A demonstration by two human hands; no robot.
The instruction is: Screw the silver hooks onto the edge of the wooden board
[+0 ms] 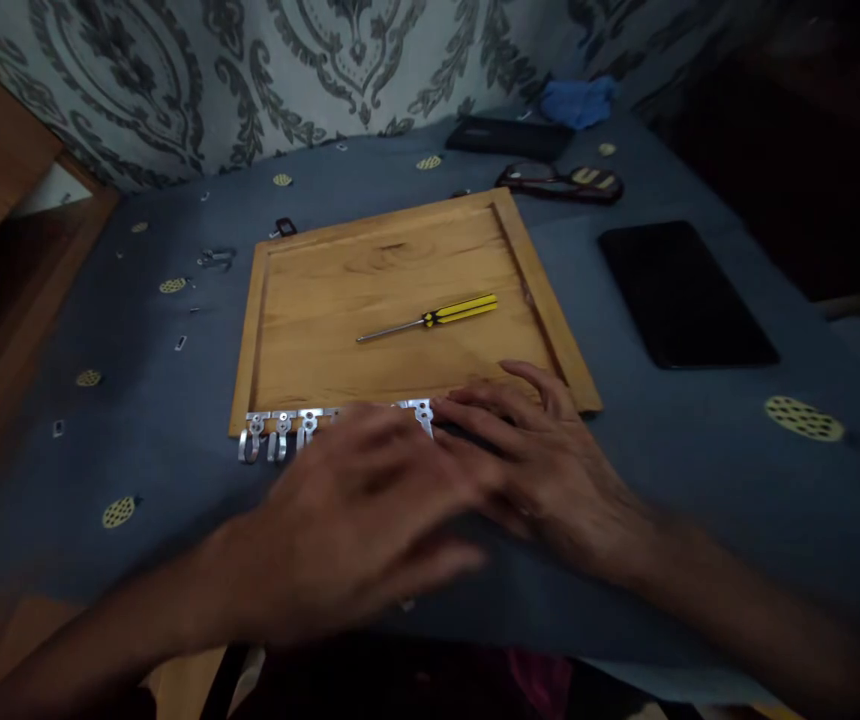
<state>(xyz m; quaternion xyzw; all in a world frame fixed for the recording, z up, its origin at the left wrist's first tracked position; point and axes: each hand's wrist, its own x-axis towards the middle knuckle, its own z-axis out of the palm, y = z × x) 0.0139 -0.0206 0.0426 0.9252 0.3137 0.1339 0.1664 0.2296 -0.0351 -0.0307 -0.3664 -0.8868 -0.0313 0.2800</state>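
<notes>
A shallow wooden tray-like board (370, 270) with raised edges lies on the table. Along its near edge runs a metal hook rail (287, 415) with several silver hooks hanging toward me. My right hand (542, 460) rests over the right end of the rail and the near edge, its fingers spread and stretched out. Smeared by motion, my left hand (362, 500) passes over the middle of the rail and hides part of it; whether its fingers hold anything cannot be made out. On the board lies a screwdriver (460, 310) with a yellow-and-black handle, its shaft pointing left.
A black tablet-like slab (689, 295) lies to the right. Glasses (565, 182), a dark case (509, 138) and a blue cloth (578, 102) are at the back. Small metal hooks (216, 258) lie left of the board on the blue patterned tablecloth (175, 420).
</notes>
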